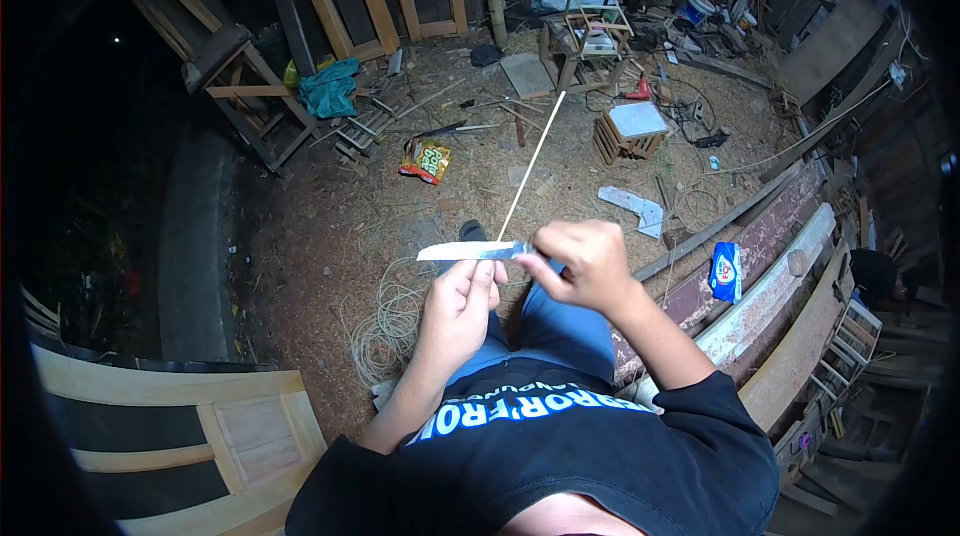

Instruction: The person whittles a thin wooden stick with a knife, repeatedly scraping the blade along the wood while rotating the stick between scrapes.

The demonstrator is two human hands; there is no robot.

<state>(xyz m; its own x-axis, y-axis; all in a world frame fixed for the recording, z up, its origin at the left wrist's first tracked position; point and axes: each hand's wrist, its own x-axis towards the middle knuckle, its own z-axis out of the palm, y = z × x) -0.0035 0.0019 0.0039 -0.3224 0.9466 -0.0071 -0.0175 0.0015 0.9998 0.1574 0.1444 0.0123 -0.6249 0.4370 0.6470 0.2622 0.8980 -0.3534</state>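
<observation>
My right hand (pixel 583 261) is closed round the handle of a knife (pixel 462 251). Its bright blade points left and lies across the top of my left hand's fingers. My left hand (pixel 458 311) pinches the near end of a long, thin, pale wooden strip (pixel 531 165), which slants forward and up to the right. The blade crosses the strip close to those fingers; whether it cuts into it cannot be made out.
Coiled cord (pixel 388 334) lies on the dirt by my legs, and a snack bag (pixel 427 161) farther ahead. A slatted wooden crate (pixel 628 132) stands front right. On planks at right rests a blue packet (pixel 726 272). A panelled wooden door (pixel 215 456) is at lower left.
</observation>
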